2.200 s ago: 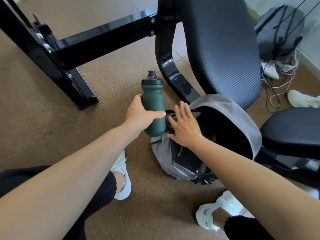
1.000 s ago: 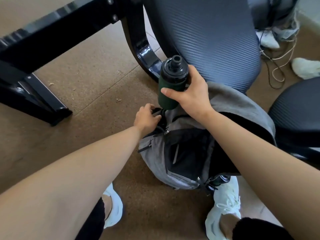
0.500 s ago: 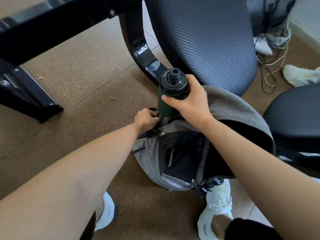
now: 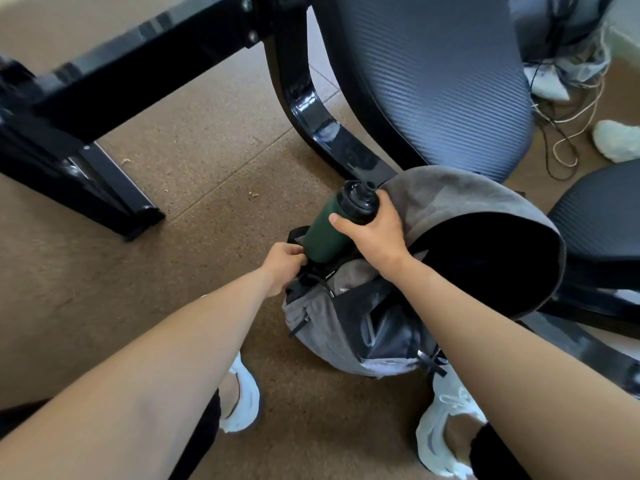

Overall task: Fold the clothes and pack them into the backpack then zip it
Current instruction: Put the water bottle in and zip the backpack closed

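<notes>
While pocket gapes: slide bottle (image 4: 327, 233) base-first.
Right hand (image 4: 372, 233): fingers wrap bottle.
Left hand (image 4: 282, 265): fingers pinch backpack (image 4: 322, 320) pocket rim.

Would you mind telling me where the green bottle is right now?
In the head view, centre frame, the bottle is tilted in the right hand, its base entering the backpack side pocket gripped by the left hand.

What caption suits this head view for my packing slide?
Right hand slides green bottle into grey backpack's side pocket, held by left hand.
</notes>
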